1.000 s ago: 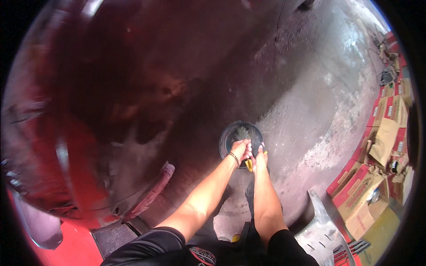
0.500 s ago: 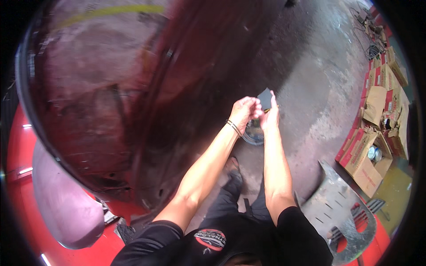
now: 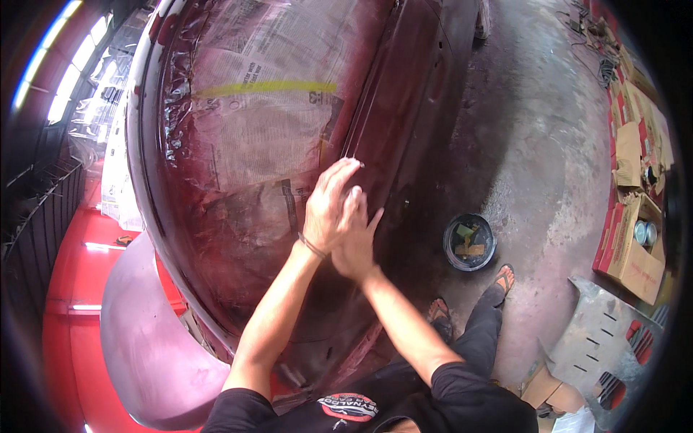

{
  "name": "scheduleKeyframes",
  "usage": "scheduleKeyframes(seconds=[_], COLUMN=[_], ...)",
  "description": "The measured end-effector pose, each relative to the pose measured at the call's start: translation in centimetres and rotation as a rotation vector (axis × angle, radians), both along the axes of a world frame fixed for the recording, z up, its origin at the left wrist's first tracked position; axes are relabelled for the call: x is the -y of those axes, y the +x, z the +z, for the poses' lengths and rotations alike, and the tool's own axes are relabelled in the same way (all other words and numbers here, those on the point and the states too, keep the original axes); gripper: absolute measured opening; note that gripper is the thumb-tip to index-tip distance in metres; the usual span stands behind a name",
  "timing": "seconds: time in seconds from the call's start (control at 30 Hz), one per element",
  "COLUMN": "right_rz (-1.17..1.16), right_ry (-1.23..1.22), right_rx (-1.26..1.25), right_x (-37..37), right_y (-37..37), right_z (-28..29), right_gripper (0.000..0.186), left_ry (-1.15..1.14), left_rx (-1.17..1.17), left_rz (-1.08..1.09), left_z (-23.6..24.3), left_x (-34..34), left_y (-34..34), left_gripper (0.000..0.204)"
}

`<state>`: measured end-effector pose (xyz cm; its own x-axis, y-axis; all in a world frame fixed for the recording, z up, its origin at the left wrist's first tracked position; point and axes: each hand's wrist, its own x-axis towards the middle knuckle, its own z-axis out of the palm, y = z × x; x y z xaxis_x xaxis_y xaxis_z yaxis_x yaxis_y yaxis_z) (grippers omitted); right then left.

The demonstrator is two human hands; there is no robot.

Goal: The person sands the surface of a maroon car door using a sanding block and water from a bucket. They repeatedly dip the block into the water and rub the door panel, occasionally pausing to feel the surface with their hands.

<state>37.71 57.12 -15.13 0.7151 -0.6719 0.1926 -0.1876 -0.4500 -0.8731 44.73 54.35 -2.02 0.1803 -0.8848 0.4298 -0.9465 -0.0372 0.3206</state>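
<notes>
Dark-red glossy car body panel (image 3: 404,108), curved, runs upper centre, beside newspaper masking (image 3: 267,123) under wrinkled clear film, yellow tape strip (image 3: 267,88) across it. Left hand (image 3: 328,209) flat on panel edge, fingers (image 3: 339,177) extended, close together, holding nothing. Right hand (image 3: 357,242) pressed against left, partly hidden; grip cannot tell. Black round plastic tub (image 3: 469,242) on stained concrete floor (image 3: 548,159), near sandalled foot (image 3: 503,278). Cardboard boxes (image 3: 635,245) at right.

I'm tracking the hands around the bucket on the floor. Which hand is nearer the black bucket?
Right. The right hand is up on the dark red car body, left of the black bucket; the left hand overlaps it, farther away.
</notes>
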Motion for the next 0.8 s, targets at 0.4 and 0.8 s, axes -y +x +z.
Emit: scheduleKeyframes(seconds=[0.4, 0.8], right_rz=[-0.158, -0.301], right_ry=[-0.171, 0.051], right_rx=[0.039, 0.125], right_x=[6.2, 18.2], right_y=[3.9, 9.0], right_z=[-1.2, 2.0], right_gripper=[0.078, 0.068], left_ry=[0.036, -0.227], left_rx=[-0.047, 0.274], left_rz=[-0.065, -0.032], left_z=[-4.5, 11.4], left_x=[-2.9, -2.9], left_y=[1.9, 3.8], left_gripper=[0.073, 0.068])
